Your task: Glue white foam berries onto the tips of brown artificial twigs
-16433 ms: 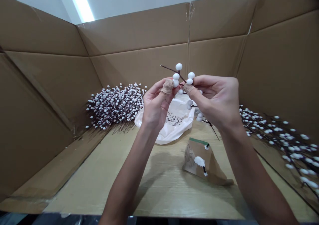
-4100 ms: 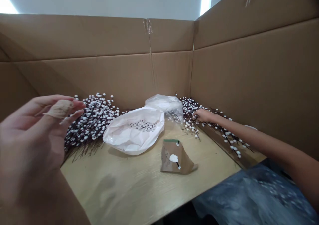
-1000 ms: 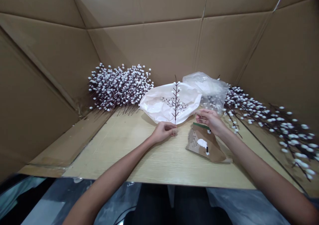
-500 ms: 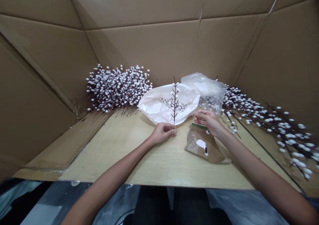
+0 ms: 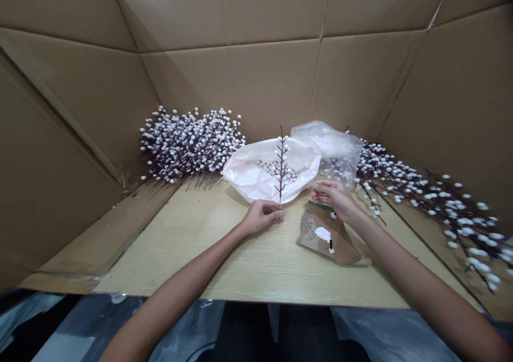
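Pinched by its lower stem in my left hand [image 5: 260, 216], a thin brown artificial berry twig [image 5: 281, 176] stands upright. A few white berries sit on its upper twigs; several lower side twigs are bare. Behind it lies an opened white plastic bag [image 5: 242, 176] with loose white berries [image 5: 292, 175] inside. My right hand [image 5: 336, 199] hovers by the bag's right edge, thumb and fingertips pressed together. Whatever it pinches, if anything, is too small to make out. Below that hand is a brown cardboard piece [image 5: 310, 239] bearing a white glue-like smear [image 5: 323, 234].
A dense bunch of white-berry stems [image 5: 188, 143] lies at the back left. More finished-looking berry branches [image 5: 425, 194] stretch along the right side. A clear plastic bag [image 5: 336, 143] rests behind the white one. Tall cardboard walls [image 5: 232, 89] enclose the wooden table [image 5: 192, 260].
The view has shifted very slightly. Both hands stay in nearly the same place, the left one still on the twig.
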`<state>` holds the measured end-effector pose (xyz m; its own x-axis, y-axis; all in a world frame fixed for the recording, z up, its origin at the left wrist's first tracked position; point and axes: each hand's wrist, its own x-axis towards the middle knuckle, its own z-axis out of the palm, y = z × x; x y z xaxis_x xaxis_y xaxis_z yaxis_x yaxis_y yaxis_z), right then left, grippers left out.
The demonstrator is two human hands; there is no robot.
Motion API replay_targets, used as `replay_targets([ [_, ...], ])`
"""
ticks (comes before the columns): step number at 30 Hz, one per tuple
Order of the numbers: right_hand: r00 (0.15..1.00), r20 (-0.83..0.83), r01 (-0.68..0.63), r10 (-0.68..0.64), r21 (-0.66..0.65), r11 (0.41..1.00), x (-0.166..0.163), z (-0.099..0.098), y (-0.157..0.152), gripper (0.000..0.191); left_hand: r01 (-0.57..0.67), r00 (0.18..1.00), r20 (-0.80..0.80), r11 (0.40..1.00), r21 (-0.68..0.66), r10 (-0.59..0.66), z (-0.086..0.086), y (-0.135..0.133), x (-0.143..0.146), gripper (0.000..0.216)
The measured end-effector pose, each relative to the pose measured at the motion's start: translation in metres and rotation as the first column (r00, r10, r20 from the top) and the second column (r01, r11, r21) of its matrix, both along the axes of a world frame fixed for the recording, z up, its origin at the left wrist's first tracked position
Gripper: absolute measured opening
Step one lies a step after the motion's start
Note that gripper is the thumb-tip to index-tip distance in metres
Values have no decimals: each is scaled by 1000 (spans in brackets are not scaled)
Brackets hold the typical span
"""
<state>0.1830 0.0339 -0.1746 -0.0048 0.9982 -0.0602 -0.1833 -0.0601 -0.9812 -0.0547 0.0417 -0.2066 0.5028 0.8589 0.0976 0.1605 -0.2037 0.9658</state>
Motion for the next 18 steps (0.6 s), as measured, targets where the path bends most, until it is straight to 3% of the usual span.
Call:
replay_targets([
  [18,999,32,-21,21,3,1000,2,4,-2,21,15,1000,-16,1000,8,-15,-1,1,-1,34],
])
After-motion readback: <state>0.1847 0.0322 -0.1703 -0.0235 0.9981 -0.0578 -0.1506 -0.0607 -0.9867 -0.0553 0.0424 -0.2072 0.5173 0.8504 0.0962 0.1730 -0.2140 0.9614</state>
